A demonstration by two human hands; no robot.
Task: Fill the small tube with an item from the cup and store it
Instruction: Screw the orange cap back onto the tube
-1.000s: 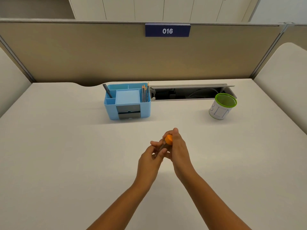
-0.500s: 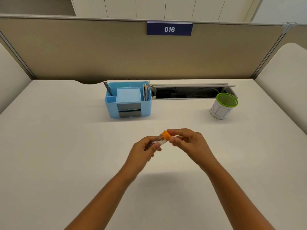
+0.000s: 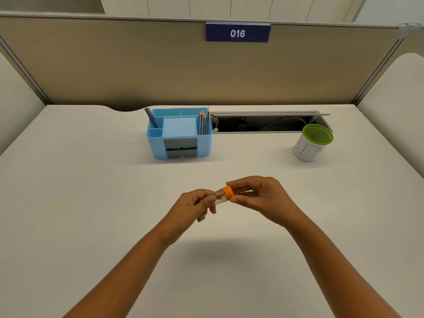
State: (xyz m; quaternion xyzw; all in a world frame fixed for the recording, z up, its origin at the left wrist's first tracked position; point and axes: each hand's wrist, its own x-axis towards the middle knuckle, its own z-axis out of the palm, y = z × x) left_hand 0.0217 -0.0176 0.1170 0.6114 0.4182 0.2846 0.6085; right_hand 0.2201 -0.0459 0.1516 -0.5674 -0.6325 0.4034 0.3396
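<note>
Both hands are raised a little above the white counter (image 3: 91,203), near its middle. The left hand (image 3: 192,206) is closed around the body of a small clear tube (image 3: 219,198), which lies nearly level and points to the right and slightly up. The right hand (image 3: 259,197) pinches the orange cap (image 3: 228,192) at the tube's right end between thumb and forefinger, while its other fingers are curled loosely. The cap sits on the tube's mouth; whether it is tight I cannot tell. What is inside the tube is too small to make out.

Far to the right, well apart from the hands, stands a white cup with a green rim (image 3: 313,143), with grey letters on its side. Its inside is not clearly visible. Behind the hands, at the back of the counter, stands a blue desk organizer (image 3: 180,134). It holds several pencils (image 3: 204,122) in the right compartment, a dark pen (image 3: 151,118) leaning in the left one, and a pale blue note pad (image 3: 180,126) in the middle. Just beside the organizer, to its right, an open cable tray (image 3: 263,123) is set into the counter. On the beige partition behind hangs a dark blue sign (image 3: 237,33) reading 016
</note>
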